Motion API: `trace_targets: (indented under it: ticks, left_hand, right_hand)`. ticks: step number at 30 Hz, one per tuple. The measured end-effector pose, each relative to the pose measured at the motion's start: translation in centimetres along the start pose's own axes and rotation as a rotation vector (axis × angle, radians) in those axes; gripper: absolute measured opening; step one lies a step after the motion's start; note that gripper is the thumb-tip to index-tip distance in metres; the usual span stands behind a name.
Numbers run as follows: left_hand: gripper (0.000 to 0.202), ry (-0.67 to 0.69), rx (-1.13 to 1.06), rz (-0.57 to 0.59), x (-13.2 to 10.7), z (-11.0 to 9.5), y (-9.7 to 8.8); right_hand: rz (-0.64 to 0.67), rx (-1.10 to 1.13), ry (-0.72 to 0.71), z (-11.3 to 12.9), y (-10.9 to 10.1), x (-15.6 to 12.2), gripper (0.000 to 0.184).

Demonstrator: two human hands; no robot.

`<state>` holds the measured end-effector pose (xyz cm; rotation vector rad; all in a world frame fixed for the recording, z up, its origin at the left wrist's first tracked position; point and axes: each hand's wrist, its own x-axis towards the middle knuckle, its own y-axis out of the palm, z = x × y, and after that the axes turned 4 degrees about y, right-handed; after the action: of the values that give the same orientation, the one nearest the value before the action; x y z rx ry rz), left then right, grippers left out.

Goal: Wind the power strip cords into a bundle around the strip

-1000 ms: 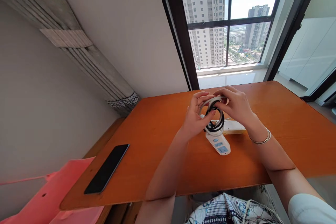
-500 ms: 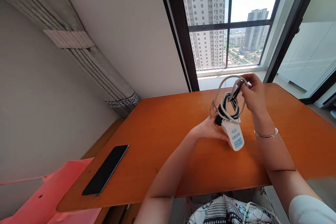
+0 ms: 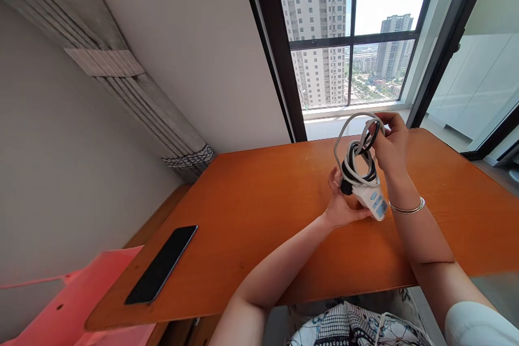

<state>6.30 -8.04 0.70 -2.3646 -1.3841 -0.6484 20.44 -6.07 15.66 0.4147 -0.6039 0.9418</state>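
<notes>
Above the wooden table's right half, a white power strip [image 3: 375, 203] with blue socket faces hangs tilted, its lower end toward the right. Its white cord [image 3: 357, 159] is looped in a coil, with a black cable or tie running through the loops and a black plug [image 3: 346, 186] beside the strip. My left hand [image 3: 343, 205] supports the strip from the left and below, thumb along its lower end. My right hand [image 3: 390, 135] pinches the top of the coil, with fingers closed on the loops. A bracelet circles the right wrist.
On the orange-brown wooden table [image 3: 251, 216] a black tablet or large phone [image 3: 162, 265] lies at the left. A pink-red sheet-like object [image 3: 81, 292] is beside the table's left end. A window [image 3: 352, 38] and a grey curtain [image 3: 133, 81] stand behind.
My left hand has moved right and slightly up. The power strip has swung to the right and tilted more, while my right hand stays near the same place holding the coil.
</notes>
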Motion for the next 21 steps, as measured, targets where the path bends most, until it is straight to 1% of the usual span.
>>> trace_targets:
  ticks: [2, 4, 7, 10, 12, 14, 17, 19, 21]
  left_hand:
    - [0.137, 0.055, 0.059, -0.047, -0.4, 0.4, 0.9]
    - [0.135, 0.065, 0.097, -0.083, -0.8, 0.5, 1.5]
    - [0.116, 0.050, 0.063, -0.121, -0.9, 0.3, 1.7]
    - [0.093, 0.025, -0.063, -0.162, -0.6, 0.4, 0.9]
    - [0.082, -0.041, -0.147, -0.170, -0.1, 0.5, 0.0]
    - [0.070, -0.113, -0.209, -0.182, 0.5, 0.4, -1.0]
    - [0.059, -0.222, -0.239, -0.218, 1.5, -0.6, -3.2]
    - [0.059, -0.306, -0.208, -0.232, 1.8, -1.8, -5.2]
    - [0.064, -0.376, -0.119, -0.234, 1.8, -3.1, -7.5]
  right_hand:
    - [0.010, -0.019, -0.007, 0.1, 0.0, -0.2, 0.019]
    - [0.020, -0.038, -0.017, 0.2, 0.0, -0.3, 0.018]
    - [0.020, -0.037, -0.021, 0.0, 0.1, -0.3, 0.018]
    - [0.042, -0.007, -0.001, -0.6, 0.1, 0.0, 0.022]
    - [0.071, 0.028, 0.053, -1.1, 0.1, 0.3, 0.026]
    - [0.099, 0.066, 0.139, -1.8, 0.0, 0.7, 0.032]
    - [0.146, 0.112, 0.261, -3.0, 0.0, 1.5, 0.040]
    - [0.193, 0.106, 0.320, -4.0, 0.2, 1.9, 0.043]
    - [0.255, 0.055, 0.368, -5.0, 0.7, 2.0, 0.042]
